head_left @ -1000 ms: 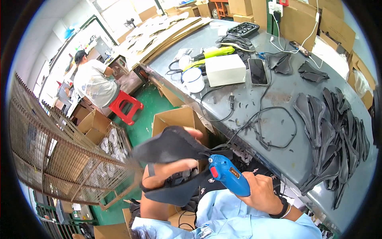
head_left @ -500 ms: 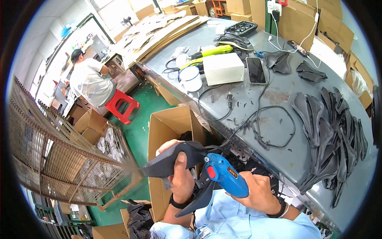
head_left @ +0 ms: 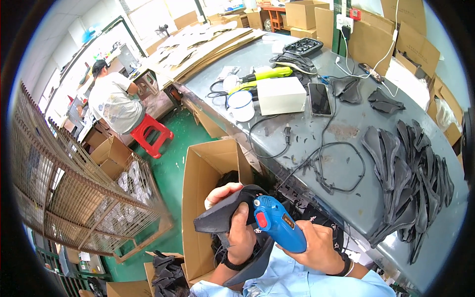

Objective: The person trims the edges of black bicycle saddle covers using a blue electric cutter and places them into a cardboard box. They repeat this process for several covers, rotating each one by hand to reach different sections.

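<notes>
Tool (head_left: 279, 222) right of carton (head_left: 199, 171), pieces (head_left: 229, 177) seemingly inside, phone (head_left: 319, 99) on table (head_left: 346, 205)

their left hand (head_left: 242, 240) clamped, thumb up front, fingers behind. right hand (head_left: 317, 246) wrapped in a firm grip. both forearms angled inward.

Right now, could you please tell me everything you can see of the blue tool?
The blue tool looks plastic, with a red button, a dark panel and a silvery part at its head. The right hand grips its lower end; it slants up leftward, head beside the black piece, contact unclear.
</notes>
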`<state>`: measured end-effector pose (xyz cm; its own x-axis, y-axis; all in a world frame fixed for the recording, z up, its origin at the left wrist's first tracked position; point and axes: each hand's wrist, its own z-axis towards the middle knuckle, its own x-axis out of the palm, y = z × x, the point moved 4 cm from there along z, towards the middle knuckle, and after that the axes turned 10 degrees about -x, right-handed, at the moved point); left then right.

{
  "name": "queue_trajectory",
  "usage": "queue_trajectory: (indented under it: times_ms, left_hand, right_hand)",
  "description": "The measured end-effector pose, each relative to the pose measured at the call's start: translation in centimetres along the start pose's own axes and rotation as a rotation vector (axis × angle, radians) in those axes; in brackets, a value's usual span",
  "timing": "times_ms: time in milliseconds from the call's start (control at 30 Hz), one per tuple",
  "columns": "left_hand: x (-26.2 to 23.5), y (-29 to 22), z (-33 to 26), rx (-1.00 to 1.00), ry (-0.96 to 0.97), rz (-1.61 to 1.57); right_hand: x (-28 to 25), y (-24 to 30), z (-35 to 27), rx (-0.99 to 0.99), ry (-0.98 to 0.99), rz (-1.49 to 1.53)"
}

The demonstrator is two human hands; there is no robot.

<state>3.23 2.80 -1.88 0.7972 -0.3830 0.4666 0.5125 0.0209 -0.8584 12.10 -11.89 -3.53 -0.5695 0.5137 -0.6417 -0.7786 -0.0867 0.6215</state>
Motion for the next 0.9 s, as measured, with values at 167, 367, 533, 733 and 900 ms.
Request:
queue_trajectory:
  times_ms: [167, 367, 533, 733, 900]
  left_hand:
    - [0.1, -1.6, 0.3, -0.124, 0.031, 0.154]
    - [-0.8, -2.8, 1.4, -0.373, 0.296, 0.437]
    - [-1.3, -1.6, 1.9, -0.392, 0.481, 0.439]
    - [-1.5, -1.1, 1.9, -0.298, 0.723, 0.642]
    - [-1.1, -0.4, 0.9, -0.434, 0.878, 0.658]
  right_hand:
    - [-0.3, 0.5, 0.2, -0.087, -0.041, -0.137]
    - [0.1, 0.4, -0.2, -0.1, -0.015, -0.162]
    - [0.1, 0.6, -0.2, -0.136, -0.037, -0.091]
    - [-0.3, 1.2, -0.1, -0.132, -0.007, -0.064]
    - [-1.4, 0.5, 0.7, -0.112, -0.035, -0.091]
